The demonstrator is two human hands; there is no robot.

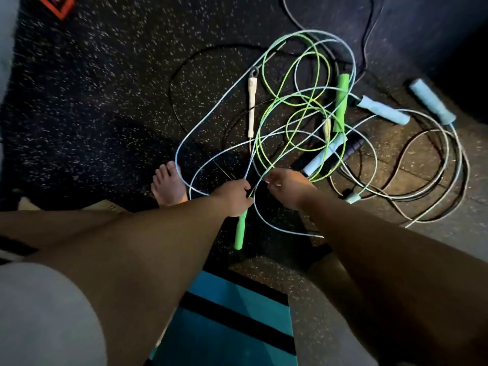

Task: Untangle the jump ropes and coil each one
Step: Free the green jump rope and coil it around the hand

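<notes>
Speckled black rubber flooring (105, 101) lay under everything. At lower centre the left hand (232, 196) was closed round a green handle (240, 231) and some cord, probably anchoring that rope. Just beside it, the right hand (287, 188) pinched a strand, seemingly to draw it free. Beyond them, green rope (263, 75) and pale blue rope (177, 155) sprawled tangled across mid-frame. No writing was legible.

Speckled gym floor with a mat at its near edge

The black rubber floor (92, 101), flecked white, gives way to a paler tan patch (390, 165) at the right. A teal mat (229, 286) with black stripes lies at bottom centre, and 1 red-edged object (59, 7) is cut off at the top left.
</notes>
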